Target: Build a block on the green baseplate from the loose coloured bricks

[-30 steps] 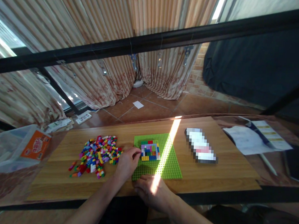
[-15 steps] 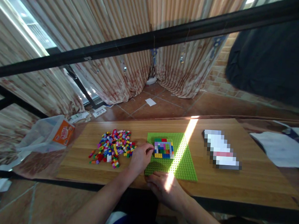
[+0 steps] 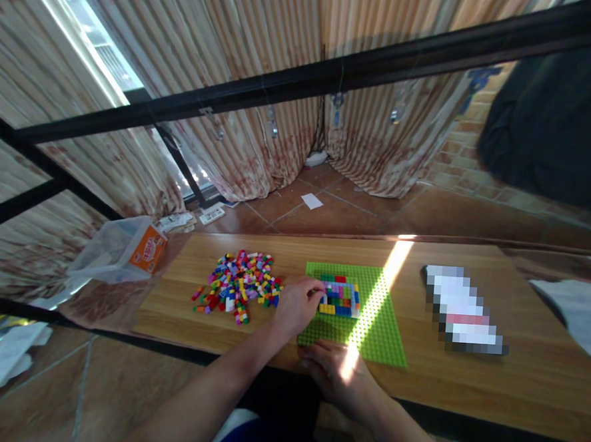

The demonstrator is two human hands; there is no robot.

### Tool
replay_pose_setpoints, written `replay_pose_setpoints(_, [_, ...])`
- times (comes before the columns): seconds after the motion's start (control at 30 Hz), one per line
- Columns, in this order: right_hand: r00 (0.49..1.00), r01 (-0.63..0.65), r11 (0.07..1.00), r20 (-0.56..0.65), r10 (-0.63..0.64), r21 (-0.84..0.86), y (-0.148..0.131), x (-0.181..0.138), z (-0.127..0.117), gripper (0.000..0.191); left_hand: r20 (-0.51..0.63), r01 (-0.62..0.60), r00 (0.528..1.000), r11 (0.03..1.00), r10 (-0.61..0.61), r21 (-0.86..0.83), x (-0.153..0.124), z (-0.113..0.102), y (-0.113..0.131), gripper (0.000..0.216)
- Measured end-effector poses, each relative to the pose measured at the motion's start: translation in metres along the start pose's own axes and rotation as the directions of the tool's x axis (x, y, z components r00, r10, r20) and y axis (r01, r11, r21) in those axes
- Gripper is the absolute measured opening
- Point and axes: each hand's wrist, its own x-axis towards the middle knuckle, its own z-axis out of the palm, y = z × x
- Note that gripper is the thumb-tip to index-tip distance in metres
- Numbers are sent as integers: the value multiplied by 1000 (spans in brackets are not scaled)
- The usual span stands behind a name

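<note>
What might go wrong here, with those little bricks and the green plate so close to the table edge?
The left hand works at the brick patch; a hard press might skid the green baseplate, which only the right hand steadies near the table edge. That forearm lies beside the loose brick pile and could scatter it.

Probably a home room: curtains [image 3: 262, 112], terracotta floor tiles [image 3: 346, 211], wooden table [image 3: 466, 385].

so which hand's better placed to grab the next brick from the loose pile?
Left, probably. The left hand sits right beside the brick pile, fingers at the build. The right hand rests on the green baseplate's near edge.
</note>
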Motion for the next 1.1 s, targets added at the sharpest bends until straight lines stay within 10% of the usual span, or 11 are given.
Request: replay_pose_setpoints(1.1, [999,-28,999,25,28,23,0,0,0,20,-11,331,938,902,-348,-275,17,20,-9,17])
